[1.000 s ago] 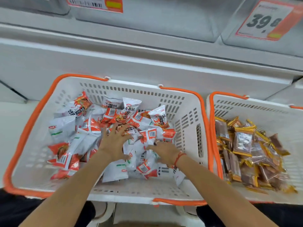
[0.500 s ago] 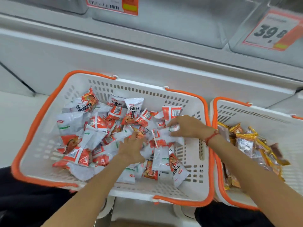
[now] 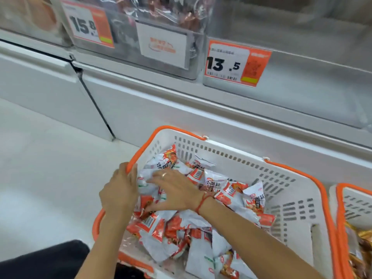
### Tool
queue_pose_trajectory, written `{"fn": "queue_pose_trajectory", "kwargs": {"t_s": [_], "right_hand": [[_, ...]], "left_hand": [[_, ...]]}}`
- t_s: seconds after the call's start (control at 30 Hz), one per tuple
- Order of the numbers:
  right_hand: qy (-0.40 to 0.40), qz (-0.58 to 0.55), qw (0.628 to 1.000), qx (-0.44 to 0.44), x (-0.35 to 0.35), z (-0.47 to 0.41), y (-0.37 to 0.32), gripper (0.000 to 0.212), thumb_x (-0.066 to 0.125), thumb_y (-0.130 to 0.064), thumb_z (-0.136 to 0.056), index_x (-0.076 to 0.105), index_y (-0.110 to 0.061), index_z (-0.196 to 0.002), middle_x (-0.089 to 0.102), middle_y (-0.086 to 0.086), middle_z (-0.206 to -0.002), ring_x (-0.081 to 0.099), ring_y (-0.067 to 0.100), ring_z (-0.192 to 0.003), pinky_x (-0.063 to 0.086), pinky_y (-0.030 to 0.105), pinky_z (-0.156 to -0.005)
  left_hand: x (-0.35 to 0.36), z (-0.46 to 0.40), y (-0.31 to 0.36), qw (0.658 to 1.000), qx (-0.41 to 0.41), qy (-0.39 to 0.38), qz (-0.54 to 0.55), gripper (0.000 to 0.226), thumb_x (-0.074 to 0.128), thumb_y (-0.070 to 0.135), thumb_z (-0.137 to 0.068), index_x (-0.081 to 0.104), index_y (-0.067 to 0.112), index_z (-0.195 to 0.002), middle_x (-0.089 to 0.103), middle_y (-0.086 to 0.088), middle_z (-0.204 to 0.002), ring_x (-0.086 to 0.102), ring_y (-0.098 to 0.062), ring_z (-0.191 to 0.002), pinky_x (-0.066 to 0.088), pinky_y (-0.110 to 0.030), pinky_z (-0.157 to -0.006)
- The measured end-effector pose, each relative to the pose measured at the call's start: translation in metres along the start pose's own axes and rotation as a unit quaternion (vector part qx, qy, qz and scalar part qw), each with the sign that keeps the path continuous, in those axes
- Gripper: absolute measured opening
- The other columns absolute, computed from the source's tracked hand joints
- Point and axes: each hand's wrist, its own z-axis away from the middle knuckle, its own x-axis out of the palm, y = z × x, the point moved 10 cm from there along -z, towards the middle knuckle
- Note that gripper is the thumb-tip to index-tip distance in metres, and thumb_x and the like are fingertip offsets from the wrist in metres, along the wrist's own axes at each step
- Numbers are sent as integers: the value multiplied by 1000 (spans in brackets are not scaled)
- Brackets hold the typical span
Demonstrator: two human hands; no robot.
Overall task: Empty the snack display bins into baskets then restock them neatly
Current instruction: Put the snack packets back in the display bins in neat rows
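While the left hand [image 3: 118, 190] rests on the orange rim at the left side of the white basket [image 3: 285, 190], its fingers lie fairly straight over the edge. Right hand [image 3: 173, 190] is spread flat on the heap of red-and-white snack packets [image 3: 233, 196] inside, gripping none. A second basket [image 3: 342, 200] stands just right. Above, a bin [image 3: 302, 93] carries a 13.5 price tag [image 3: 235, 64].

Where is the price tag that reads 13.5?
In the head view, the 13.5 price tag hangs upper right of centre, on the clear bin front above the white basket.
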Motion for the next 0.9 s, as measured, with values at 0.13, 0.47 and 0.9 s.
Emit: {"fn": "queue_pose_trajectory", "kwargs": {"t_s": [0.13,0.47,0.9], "right_hand": [[-146,85,985,38,69,-24,18,98,75,-59,-70,27,-22,-147,28,12,-150,28,30,-138,29,53,-109],[-168,120,963,171,46,117,96,44,58,-31,-90,54,-19,-132,63,6,-122,56,27,-116,39,33,-93],[-80,1,992,96,-45,62,27,43,63,-33,-90,54,-26,-131,55,-1,-132,47,20,-124,39,37,-101]], "left_hand": [[-3,-1,4,999,19,19,-29,45,22,51,-101,51,17,-106,61,-7,-97,60,-39,-79,37,-37,-64],[-6,2,6,998,16,46,-46,45,24,45,-103,50,10,-112,56,-11,-101,50,-36,-64,33,-37,-57],[-6,2,6,999,14,39,11,44,26,44,-104,53,10,-109,56,-9,-102,43,-26,-70,33,-37,-60]]}}
